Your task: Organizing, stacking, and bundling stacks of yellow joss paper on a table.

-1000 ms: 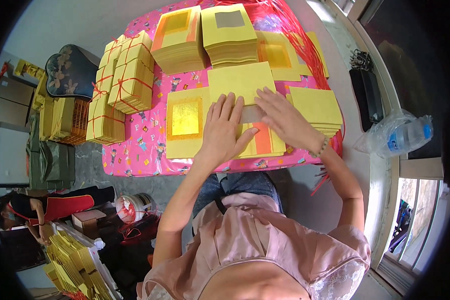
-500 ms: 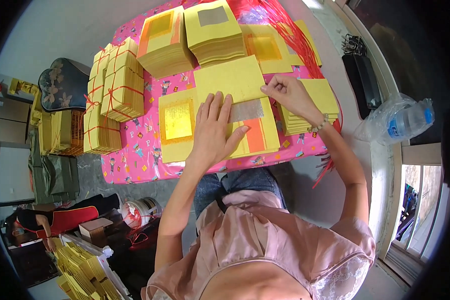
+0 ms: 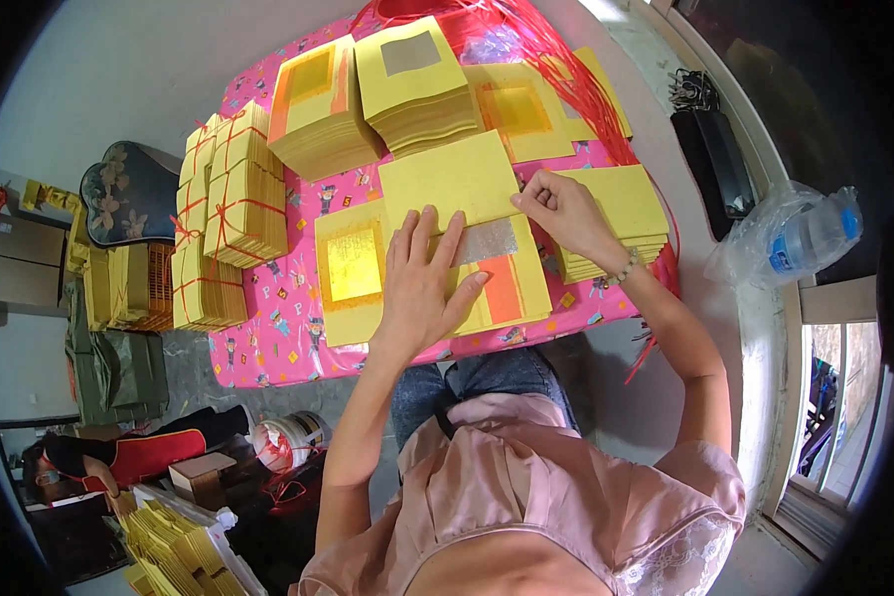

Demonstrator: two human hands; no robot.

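Note:
Flat on the table in front of me lies yellow paper with a gold foil square [image 3: 356, 266], a silver foil patch [image 3: 487, 241] and an orange strip [image 3: 503, 289]. A plain yellow sheet [image 3: 447, 179] overlaps its far part. My left hand [image 3: 419, 288] presses down there, palm low and fingers spread, the fingertips resting on the plain sheet's near edge. At that sheet's right corner my right hand [image 3: 556, 209] is closed in a pinch on the paper's edge. A pile of plain yellow paper [image 3: 621, 204] sits beside my right wrist.
Two tall yellow paper stacks [image 3: 313, 109] stand at the back, and red-tied bundles [image 3: 243, 204] at the left. Red strings [image 3: 576, 84] trail over the far right of the pink table cover [image 3: 298, 288]. Beyond lies a plastic bottle [image 3: 785, 248]. A person in black and red [image 3: 154, 457] is at lower left.
The view has tilted slightly, so the table and stacks appear a little lower. Both hands keep nearly the same places on the paper.

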